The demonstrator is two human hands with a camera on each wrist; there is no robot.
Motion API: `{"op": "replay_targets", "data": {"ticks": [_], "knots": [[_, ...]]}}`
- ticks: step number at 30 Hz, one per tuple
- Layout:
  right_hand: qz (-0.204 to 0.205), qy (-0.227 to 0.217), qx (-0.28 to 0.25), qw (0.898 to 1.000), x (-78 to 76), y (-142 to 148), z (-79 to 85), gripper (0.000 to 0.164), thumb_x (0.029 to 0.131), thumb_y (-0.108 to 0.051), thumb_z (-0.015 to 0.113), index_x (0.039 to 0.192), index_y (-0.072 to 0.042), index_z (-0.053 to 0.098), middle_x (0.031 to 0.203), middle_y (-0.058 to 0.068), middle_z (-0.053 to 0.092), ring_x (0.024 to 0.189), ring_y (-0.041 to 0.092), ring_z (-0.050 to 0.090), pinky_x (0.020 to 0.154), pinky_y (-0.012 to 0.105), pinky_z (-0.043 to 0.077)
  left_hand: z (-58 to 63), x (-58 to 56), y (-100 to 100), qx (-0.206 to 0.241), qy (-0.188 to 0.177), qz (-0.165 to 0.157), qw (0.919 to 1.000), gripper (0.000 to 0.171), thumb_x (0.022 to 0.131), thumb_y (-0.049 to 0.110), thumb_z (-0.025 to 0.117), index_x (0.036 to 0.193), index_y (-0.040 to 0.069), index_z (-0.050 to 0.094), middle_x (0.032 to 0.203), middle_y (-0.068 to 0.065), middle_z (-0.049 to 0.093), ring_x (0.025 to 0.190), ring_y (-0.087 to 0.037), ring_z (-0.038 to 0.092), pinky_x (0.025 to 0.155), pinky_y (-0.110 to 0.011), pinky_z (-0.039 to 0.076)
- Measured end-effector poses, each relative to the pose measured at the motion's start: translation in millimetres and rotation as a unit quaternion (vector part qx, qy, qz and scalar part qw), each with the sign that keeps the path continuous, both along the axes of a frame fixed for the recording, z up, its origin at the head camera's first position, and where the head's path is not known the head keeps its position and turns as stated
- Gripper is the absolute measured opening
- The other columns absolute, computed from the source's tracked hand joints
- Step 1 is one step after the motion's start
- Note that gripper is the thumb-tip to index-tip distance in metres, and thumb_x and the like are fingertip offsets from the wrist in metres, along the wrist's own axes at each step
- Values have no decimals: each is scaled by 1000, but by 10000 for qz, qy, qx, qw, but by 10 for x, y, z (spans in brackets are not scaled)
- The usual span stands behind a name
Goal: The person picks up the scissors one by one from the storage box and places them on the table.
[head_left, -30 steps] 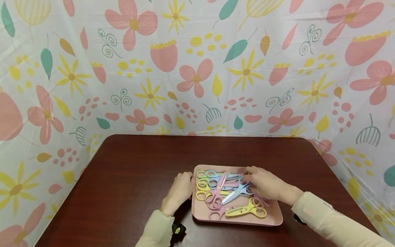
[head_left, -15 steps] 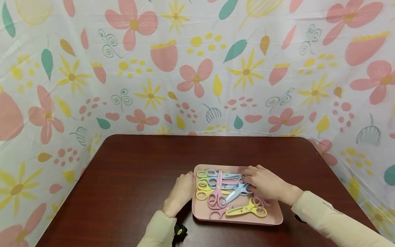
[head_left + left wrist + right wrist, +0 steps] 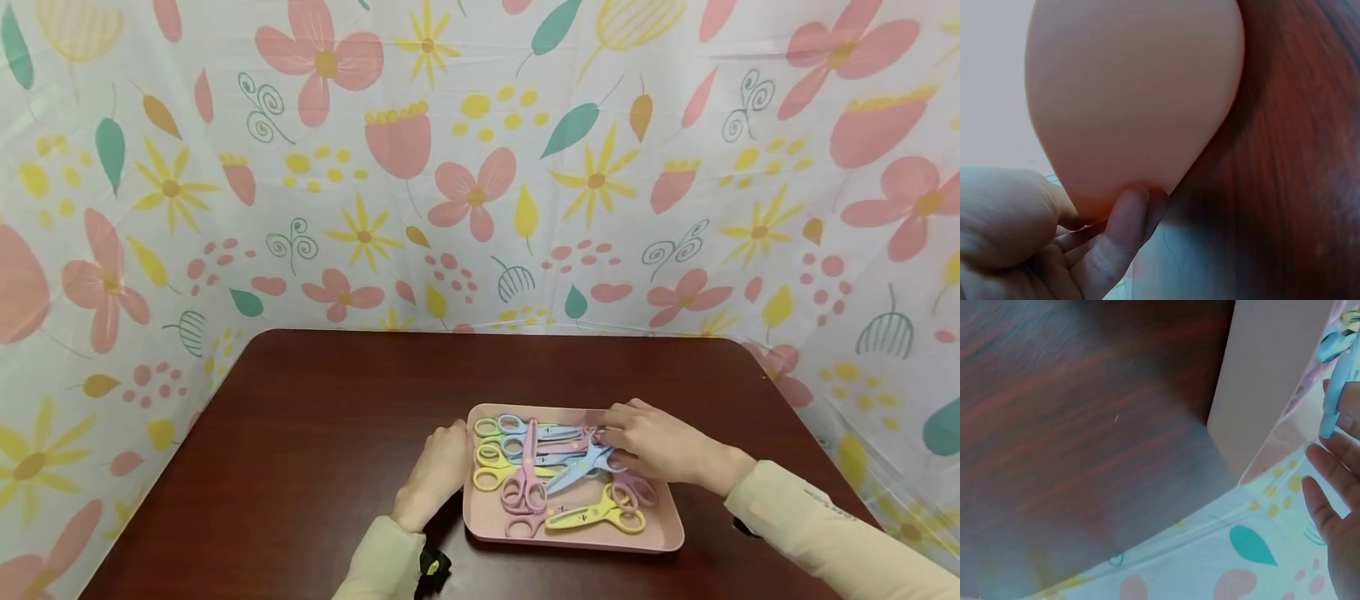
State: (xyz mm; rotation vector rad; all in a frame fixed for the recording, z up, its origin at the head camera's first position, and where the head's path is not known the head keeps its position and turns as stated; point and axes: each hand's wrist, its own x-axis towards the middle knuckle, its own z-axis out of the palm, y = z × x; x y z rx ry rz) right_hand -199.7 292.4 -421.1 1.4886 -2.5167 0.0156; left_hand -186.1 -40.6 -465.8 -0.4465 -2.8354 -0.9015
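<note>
In the head view, a shallow pink tray (image 3: 573,540) holds several pairs of scissors in pastel colours. My left hand (image 3: 442,467) is at its left side; the left wrist view has the thumb and fingers (image 3: 1124,219) gripping the tray's wall (image 3: 1135,94). Over the right part of the tray, my right hand (image 3: 663,442) holds light blue scissors (image 3: 579,472), whose handle (image 3: 1337,387) shows at the fingers in the right wrist view. Pink scissors (image 3: 529,467) lie across the pile. Yellow scissors (image 3: 588,517) lie near the tray's front, beside more pink scissors (image 3: 633,489).
The dark red-brown table (image 3: 337,417) extends left of the tray and behind it. A white sheet with printed flowers (image 3: 472,108) hangs behind and at both sides. More blue scissors (image 3: 510,424) and yellow scissors (image 3: 491,477) lie at the tray's left.
The pink scissors on top of the pile have swung from a slant to nearly straight front to back. The light blue scissors have shifted slightly with my right hand. My left hand stays at the tray.
</note>
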Motion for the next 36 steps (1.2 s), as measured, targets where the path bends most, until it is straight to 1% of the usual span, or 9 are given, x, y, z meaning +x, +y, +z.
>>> {"op": "replay_targets", "data": {"ticks": [4, 6, 12, 18, 21, 25, 28, 32, 36], "knots": [[-2, 130, -131, 9998, -18, 60, 46, 29, 73, -18, 86, 99, -14, 74, 114, 2, 65, 98, 17, 59, 78, 38, 46, 1, 9, -14, -36, 186, -47, 9998, 26, 100, 4, 49, 74, 3, 51, 61, -12, 55, 58, -31, 63, 46, -38, 45], [-52, 224, -213, 9995, -35, 97, 72, 29, 74, -18, 85, 100, -13, 73, 108, 2, 65, 96, 17, 59, 78, 38, 46, 2, 10, -10, 0, 197, -76, 9998, 25, 99, 3, 49, 74, 4, 51, 61, -11, 54, 57, -29, 62, 45, -37, 45], [-222, 416, -409, 9980, -91, 150, 72, 27, 75, -19, 83, 99, -13, 72, 99, 2, 63, 87, 15, 59, 72, 39, 46, 4, 11, -4, 65, -19, -96, 9999, 22, 99, 4, 51, 77, 3, 52, 63, -12, 56, 60, -30, 63, 47, -38, 46], [-835, 438, -659, 9934, -165, 139, 44, 19, 77, -24, 81, 90, -15, 71, 91, 1, 62, 77, 13, 58, 67, 37, 43, 12, 9, -5, 101, -206, -42, 9997, 21, 100, 6, 50, 79, 2, 52, 65, -13, 56, 62, -32, 64, 49, -38, 47], [-1204, 272, -758, 9895, -230, 134, 40, 15, 78, -24, 81, 86, -16, 70, 87, -1, 60, 69, 10, 54, 64, 36, 42, 14, 10, -13, 105, -238, -18, 9997, 21, 100, 6, 48, 79, 3, 51, 64, -13, 56, 62, -32, 64, 49, -39, 47], [-1770, 92, -841, 9806, -326, 165, 25, 12, 80, -23, 79, 83, -17, 69, 82, -3, 57, 63, 6, 49, 61, 35, 41, 24, 16, -14, 71, -314, -28, 9995, 21, 101, 6, 47, 81, 1, 52, 64, -14, 56, 62, -33, 64, 50, -39, 48], [-2159, 64, -908, 9722, -419, 198, -6, 11, 82, -24, 77, 83, -16, 69, 81, -2, 58, 62, 7, 50, 60, 35, 41, 32, 20, -20, 29, -354, 9, 9994, 19, 101, 5, 47, 83, 0, 52, 65, -14, 55, 62, -33, 63, 50, -39, 47], [-2686, -6, -1011, 9579, -522, 277, -45, 11, 84, -25, 73, 82, -15, 68, 80, 0, 56, 59, 11, 49, 57, 37, 41, 33, 28, -17, 8, -343, 13, 9994, 19, 101, 5, 47, 83, 0, 52, 65, -14, 56, 62, -33, 64, 50, -40, 48], [-3261, -223, -1063, 9391, -572, 396, -66, 13, 84, -25, 72, 78, -15, 65, 77, 0, 54, 58, 15, 49, 55, 41, 42, 34, 35, 8, 18, -327, -54, 9994, 19, 101, 5, 47, 83, 0, 52, 66, -15, 57, 63, -34, 64, 51, -41, 48]]}}
